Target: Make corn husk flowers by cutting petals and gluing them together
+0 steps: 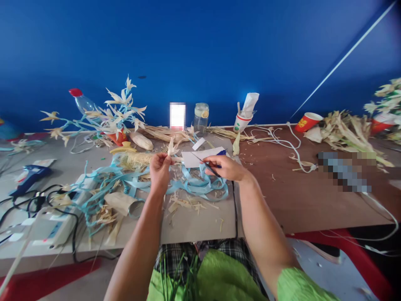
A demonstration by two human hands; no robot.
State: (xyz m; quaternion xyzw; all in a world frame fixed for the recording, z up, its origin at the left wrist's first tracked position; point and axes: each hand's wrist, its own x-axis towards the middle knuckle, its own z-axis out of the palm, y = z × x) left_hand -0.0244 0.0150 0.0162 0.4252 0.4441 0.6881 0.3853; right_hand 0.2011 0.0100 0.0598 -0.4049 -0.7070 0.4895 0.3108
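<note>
My left hand (159, 170) is closed, pinching a small pale corn-husk flower (171, 148) that sticks up above its fingers. My right hand (226, 167) is closed around a thin dark tool with a blue handle (210, 167), its tip pointing left toward the husk flower. Both hands hover over the grey board (194, 225), above a tangle of light-blue ribbon strips (194, 186) and husk scraps (184, 204). A white paper (200, 158) lies just behind my hands.
A branch of husk flowers on blue stems (109, 110) stands at back left by a plastic bottle (82, 101). A blue glue gun (29, 175) and a power strip with black cables (53, 223) lie left. A glass jar (201, 117), paper cups (242, 121) (308, 121), white cord (291, 144) and husk piles (347, 133) sit at back right.
</note>
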